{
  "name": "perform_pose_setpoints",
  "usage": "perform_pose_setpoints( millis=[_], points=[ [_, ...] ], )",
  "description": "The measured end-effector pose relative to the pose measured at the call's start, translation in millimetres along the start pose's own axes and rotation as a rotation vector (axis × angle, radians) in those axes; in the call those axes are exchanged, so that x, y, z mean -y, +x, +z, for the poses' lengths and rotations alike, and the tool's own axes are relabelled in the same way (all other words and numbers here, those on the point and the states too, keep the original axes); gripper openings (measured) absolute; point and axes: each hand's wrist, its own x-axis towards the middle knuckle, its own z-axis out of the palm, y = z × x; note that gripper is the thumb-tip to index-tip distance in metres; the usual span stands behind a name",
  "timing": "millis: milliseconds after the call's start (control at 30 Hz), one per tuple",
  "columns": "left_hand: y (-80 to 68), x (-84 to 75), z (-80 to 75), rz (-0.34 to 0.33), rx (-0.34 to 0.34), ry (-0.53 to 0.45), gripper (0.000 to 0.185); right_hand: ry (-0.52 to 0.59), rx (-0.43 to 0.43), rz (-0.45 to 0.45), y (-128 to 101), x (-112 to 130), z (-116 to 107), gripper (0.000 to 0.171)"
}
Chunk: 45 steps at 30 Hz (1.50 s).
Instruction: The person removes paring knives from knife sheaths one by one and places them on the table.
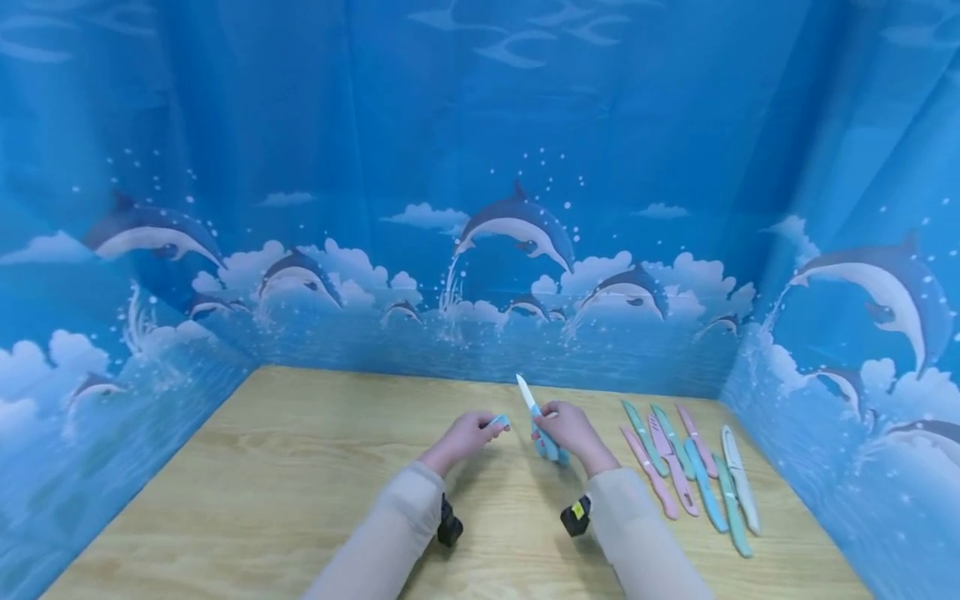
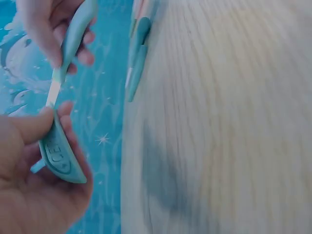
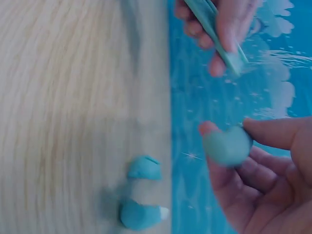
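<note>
My left hand [image 1: 467, 437] pinches a light blue blade cover [image 2: 61, 153] between thumb and fingers; raised lettering shows on its side. In my right hand [image 1: 572, 427] I grip the light blue handle [image 2: 75, 39] of a small paring knife, whose pale blade [image 1: 527, 392] points away from me in the head view. There the blade is bare and the cover sits a little to its left. In the left wrist view the blade's far end lines up with the cover, partly hidden by my thumb. More light blue knives [image 1: 550, 450] lie on the table under my right hand, mostly covered by it.
Several pink, green, blue and whitish knives [image 1: 678, 467] lie side by side on the right of the wooden table [image 1: 225, 483]. A blue dolphin-print curtain [image 1: 480, 333] encloses the table at the back and sides. Each wrist wears a black camera [image 1: 576, 517].
</note>
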Motion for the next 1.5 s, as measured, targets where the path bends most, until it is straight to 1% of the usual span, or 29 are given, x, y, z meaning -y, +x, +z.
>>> perform_pose_setpoints(
  millis=[67,133,200,267,367,467,533,600,700,767,833,1000,1167,1333,1500],
  points=[
    [7.8,-1.2,4.2,-0.043,-0.060,-0.014,0.024,0.006,-0.017,0.022,6,1,3,0.033],
    [14.1,-3.4,7.5,-0.092,-0.103,-0.039,0.023,0.006,-0.037,0.041,12,1,7,0.034],
    [18.7,-5.4,9.6,-0.136,-0.142,-0.067,0.021,0.014,-0.050,0.051,18,1,13,0.031],
    [22.6,-6.3,10.2,-0.167,-0.162,-0.086,0.016,0.014,-0.057,0.047,23,-1,20,0.023],
    [27.5,-4.9,11.1,-0.185,-0.175,-0.060,0.011,0.015,-0.064,0.052,29,-5,29,0.016],
    [33.3,-2.1,13.9,-0.209,-0.182,-0.033,0.009,-0.008,-0.072,0.052,34,-10,35,0.014],
    [37.1,0.3,17.3,-0.223,-0.195,-0.026,0.015,-0.031,-0.081,0.055,35,-13,37,0.014],
    [40.0,2.6,21.1,-0.243,-0.206,-0.039,0.019,-0.048,-0.086,0.057,36,-15,38,0.014],
    [42.1,6.7,25.7,-0.255,-0.235,-0.044,0.024,-0.060,-0.079,0.078,37,-16,41,0.015],
    [42.7,9.2,27.6,-0.261,-0.251,-0.035,0.024,-0.075,-0.070,0.091,37,-15,44,0.016],
    [42.9,11.1,29.1,-0.256,-0.268,-0.002,0.023,-0.095,-0.070,0.098,36,-14,47,0.017],
    [44.6,13.0,30.7,-0.236,-0.277,0.091,0.018,-0.152,-0.095,0.055,33,-9,48,0.021],
    [48.3,10.6,29.5,-0.252,-0.254,0.151,0.015,-0.243,-0.119,-0.002,30,-2,47,0.022],
    [52.0,9.7,29.6,-0.302,-0.237,0.163,0.020,-0.371,-0.153,-0.043,31,1,47,0.023],
    [53.4,8.8,29.8,-0.314,-0.222,0.164,0.024,-0.419,-0.153,-0.037,34,0,48,0.020]
  ],
)
